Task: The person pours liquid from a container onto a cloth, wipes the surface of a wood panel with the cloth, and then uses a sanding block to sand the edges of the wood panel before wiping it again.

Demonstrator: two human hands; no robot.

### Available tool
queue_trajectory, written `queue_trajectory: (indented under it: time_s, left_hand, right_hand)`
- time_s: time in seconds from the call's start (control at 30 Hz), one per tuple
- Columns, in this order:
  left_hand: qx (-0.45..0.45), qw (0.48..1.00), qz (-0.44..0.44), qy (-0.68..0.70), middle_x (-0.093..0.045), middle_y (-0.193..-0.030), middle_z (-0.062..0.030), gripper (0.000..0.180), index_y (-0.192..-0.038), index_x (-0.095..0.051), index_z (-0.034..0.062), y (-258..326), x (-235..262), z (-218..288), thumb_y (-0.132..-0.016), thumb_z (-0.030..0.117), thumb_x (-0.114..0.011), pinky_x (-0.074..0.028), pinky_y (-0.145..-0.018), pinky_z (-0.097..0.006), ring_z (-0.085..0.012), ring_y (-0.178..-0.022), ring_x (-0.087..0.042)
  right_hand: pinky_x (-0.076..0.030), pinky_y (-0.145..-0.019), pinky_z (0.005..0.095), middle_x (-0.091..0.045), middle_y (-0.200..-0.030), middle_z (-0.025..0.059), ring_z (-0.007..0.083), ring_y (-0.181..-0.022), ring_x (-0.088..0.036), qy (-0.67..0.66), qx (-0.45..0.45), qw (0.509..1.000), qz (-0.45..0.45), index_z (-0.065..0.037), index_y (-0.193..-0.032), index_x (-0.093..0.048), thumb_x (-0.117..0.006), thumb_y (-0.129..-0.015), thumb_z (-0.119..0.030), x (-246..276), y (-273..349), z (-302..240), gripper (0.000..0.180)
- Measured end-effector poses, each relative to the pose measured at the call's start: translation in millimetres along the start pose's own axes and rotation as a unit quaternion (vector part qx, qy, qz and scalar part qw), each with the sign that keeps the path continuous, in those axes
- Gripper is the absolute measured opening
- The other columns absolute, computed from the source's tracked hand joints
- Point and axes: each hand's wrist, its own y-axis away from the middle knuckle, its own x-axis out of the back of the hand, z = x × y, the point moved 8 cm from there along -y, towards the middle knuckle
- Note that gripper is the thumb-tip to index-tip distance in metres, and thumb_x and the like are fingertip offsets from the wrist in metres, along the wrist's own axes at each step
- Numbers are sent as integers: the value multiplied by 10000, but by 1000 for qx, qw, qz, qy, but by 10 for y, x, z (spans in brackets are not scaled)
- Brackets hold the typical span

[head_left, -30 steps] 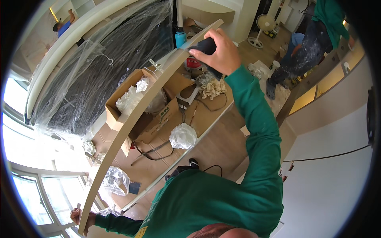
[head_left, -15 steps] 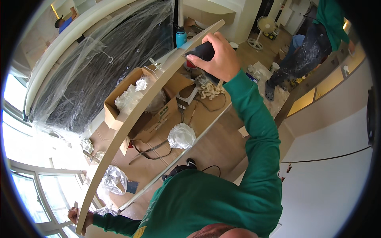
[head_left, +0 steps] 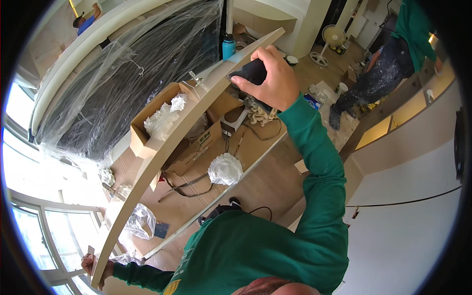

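Note:
A long, pale, narrow board [head_left: 152, 158] slants across the view from the lower left to the upper middle. My right hand [head_left: 276, 78] is closed around a black block [head_left: 254, 72], which looks like a sanding block, at the board's upper end. The block's far edge meets the board or lies just beside it. Down at the left, the fingers of my left hand [head_left: 93, 272] wrap the board's lower end. A small pale flat piece [head_left: 91, 250] sticks up by that hand; I cannot tell what it is.
Beneath the board stands an open cardboard box [head_left: 142, 142] with crumpled white plastic. A white plastic bundle [head_left: 225, 168] and cables lie on the cardboard-covered surface. A blue bottle [head_left: 229, 46] stands beyond the board. Another person [head_left: 393, 56] stands at right near a fan [head_left: 334, 36].
The board and both hands have shifted slightly in view; its upper end sits a little farther right, its lower end a little farther left. Both grips stay the same.

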Motion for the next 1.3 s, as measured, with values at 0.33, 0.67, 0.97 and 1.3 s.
queue_trajectory:
  time_s: [0.33, 0.67, 0.97, 1.3]
  left_hand:
    - [-39, 996, -44, 72, -371, -756, -35, 55, -801, -530, 31, 249, -384, 345, -806, 85, -527, -340, -755, -315, -169, -797, -421]
    - [-81, 993, -81, 34, -526, -790, -72, 532, -856, -603, 4, 5, 22, 5, -888, 531, -542, -413, -670, -338, -193, -745, -505]
    - [-63, 997, -31, 36, -440, -778, -67, 401, -824, -542, 35, 203, -241, 249, -775, 432, -554, -353, -774, -359, -195, -796, -430]
    - [-152, 969, -181, 70, -553, -840, -47, 63, -915, -614, 49, 153, -258, 306, -864, 41, -651, -445, -710, -297, -156, -788, -532]
  right_hand:
    - [-519, -712, 414, -568, -947, 101, 300, -799, -612, 14, -18, 1000, -2, -34, -1002, -591, -893, -737, -425, 10, 7, -22, 561]
    - [-519, -719, 417, -558, -928, 101, 302, -806, -608, -1, 11, 1000, -10, -44, -985, -584, -897, -729, -397, 7, 23, -223, 537]
    - [-513, -767, 386, -616, -924, 114, 242, -823, -615, 12, -98, 995, 18, -15, -949, -593, -852, -785, -483, 121, -181, 834, 559]
    - [-520, -819, 418, -630, -1017, 136, 290, -904, -642, 50, -123, 991, -21, -31, -1046, -614, -816, -801, -552, 54, -149, 893, 610]
